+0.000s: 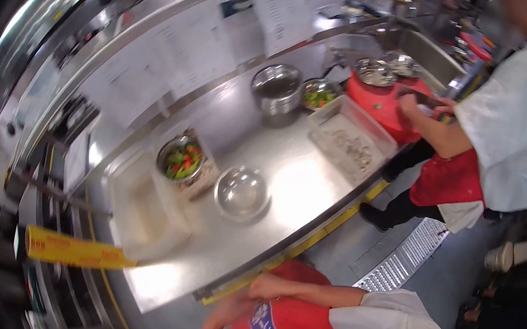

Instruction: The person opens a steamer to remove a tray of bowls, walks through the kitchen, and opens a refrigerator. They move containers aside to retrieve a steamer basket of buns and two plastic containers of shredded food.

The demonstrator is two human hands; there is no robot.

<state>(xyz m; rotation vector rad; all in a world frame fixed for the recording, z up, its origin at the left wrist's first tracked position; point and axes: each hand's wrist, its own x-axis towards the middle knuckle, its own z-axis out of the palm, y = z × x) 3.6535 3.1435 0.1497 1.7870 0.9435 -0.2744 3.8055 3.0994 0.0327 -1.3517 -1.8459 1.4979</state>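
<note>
My right hand is in front of my red apron, its fingers curled; what they hold, if anything, is hidden. Close below it, my left hand is smeared by motion, so its fingers do not show clearly. Both hands are near the front edge of the steel table. On that table, a shiny metal bowl stands nearest to them. Beyond it sits a metal bowl of cut green and red vegetables.
A whitish plastic tub stands at the left, near a yellow box. Farther along are a steel pot, a bowl of vegetables and a clear bin. A co-worker works at a red board.
</note>
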